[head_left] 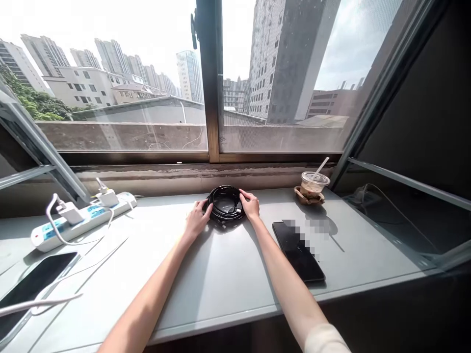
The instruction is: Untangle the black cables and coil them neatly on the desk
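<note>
Black cable coil (221, 215) | left hand (196, 221), right hand (250, 206): fingers curled round opposite sides | likely light, springy; best pinched across all loops.

My left arm (156, 284) comes up from bottom left of centre, angled right; my right arm (283, 269) from lower right, angled left, pale sleeve (326, 340) at bottom edge. Left hand (196, 219) and right hand (250, 206) near mid-frame, apart, roughly level. Fingers bent inward, thumbs on inner sides, both grips closed. Wrists nearly straight, forearms bare.
</note>
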The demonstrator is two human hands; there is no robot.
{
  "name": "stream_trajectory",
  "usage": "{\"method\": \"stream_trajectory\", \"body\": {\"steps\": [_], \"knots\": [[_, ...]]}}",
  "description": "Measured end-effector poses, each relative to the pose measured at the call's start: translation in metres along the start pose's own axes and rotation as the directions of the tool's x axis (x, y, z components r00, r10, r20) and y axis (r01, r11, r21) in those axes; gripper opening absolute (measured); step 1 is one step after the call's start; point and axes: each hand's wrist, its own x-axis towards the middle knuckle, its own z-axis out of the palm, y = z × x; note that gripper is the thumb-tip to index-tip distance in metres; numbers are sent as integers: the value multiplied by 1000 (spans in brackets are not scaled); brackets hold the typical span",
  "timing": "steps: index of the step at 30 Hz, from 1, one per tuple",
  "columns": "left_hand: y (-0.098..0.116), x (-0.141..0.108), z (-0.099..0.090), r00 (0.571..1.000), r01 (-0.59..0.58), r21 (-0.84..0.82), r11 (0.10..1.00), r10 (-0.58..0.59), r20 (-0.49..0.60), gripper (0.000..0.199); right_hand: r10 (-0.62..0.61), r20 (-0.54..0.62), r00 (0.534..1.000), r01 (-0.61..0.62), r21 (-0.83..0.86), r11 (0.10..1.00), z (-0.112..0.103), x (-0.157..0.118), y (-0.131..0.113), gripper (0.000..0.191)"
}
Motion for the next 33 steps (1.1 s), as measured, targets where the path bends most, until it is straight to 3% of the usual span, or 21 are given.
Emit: {"method": "stream_trajectory", "body": {"steps": [7, 13, 17, 20, 23, 27, 33], "knots": [[-8, 5, -3, 998, 62, 13, 998, -63, 14, 44, -112, 73, 991, 116, -56, 992, 14, -11, -7, 31], [-15, 5, -3, 999, 49, 36, 998, -49, -11, 45, -154, 84, 984, 159, -47, 986, 23, -14, -7, 36], [-20, 7, -10, 995, 95, 83, 992, -94, -16, 49, -125, 56, 991, 130, -107, 986, 15, -14, -8, 44], [-26, 9, -20, 987, 160, 138, 977, -154, -52, 51, -86, 42, 995, 93, -202, 975, 6, -14, -7, 35], [-34, 9, -27, 973, 223, 217, 950, -204, -106, 37, -32, 30, 999, 41, -338, 940, -2, -15, -4, 30], [-39, 4, -26, 970, 238, 318, 918, -212, -116, 24, 30, 60, 998, 5, -510, 860, -1, -18, -2, 27], [-37, 3, -20, 977, 214, 406, 889, -189, -102, 28, 49, 121, 991, 42, -648, 761, 6, -23, -5, 29]]}}
